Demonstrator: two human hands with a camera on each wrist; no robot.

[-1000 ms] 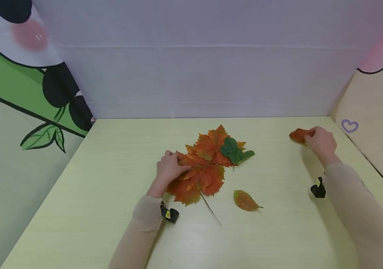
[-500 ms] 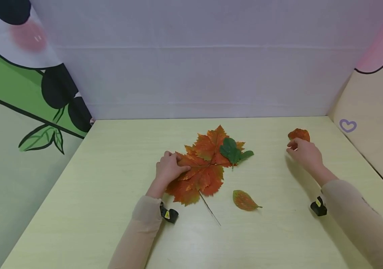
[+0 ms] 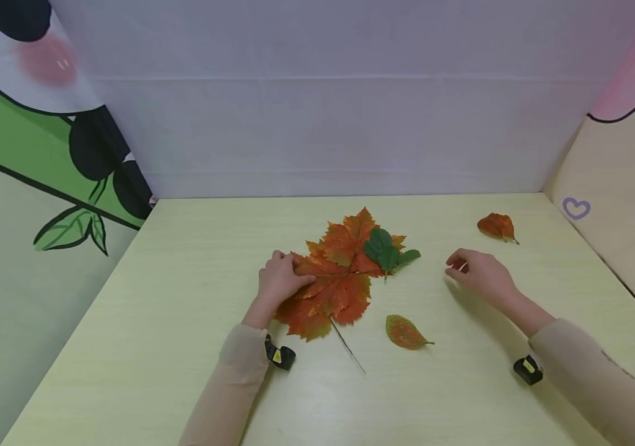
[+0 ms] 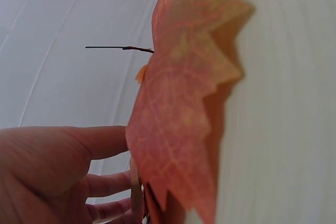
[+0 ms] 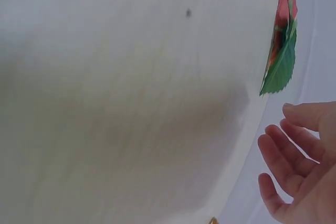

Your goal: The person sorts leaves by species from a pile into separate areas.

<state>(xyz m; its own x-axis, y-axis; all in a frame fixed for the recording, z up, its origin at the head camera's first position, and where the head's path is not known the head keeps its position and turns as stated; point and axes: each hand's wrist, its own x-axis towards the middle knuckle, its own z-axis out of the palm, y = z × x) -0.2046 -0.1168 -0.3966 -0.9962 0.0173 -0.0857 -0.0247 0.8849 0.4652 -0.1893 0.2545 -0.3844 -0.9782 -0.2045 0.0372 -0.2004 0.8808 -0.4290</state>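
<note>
A pile of orange-red maple leaves lies mid-table, with green leaves on its right side and a thin stem sticking out toward the front. My left hand rests on the pile's left edge. In the left wrist view, its extended thumb touches the rim of a maple leaf, and the other fingertips reach the leaves below. My right hand hovers over the table to the right of the pile, fingers loosely bent and holding nothing. Beyond it lies a curled orange-brown leaf.
A green-and-orange oval leaf lies in front of the pile, between the two hands. The pale wooden table ends at a lilac cloth backdrop. Side panels with printed drawings flank both table edges.
My right hand has let go of the curled orange-brown leaf at the far right and moved left and toward me. The left hand stays on the pile.
</note>
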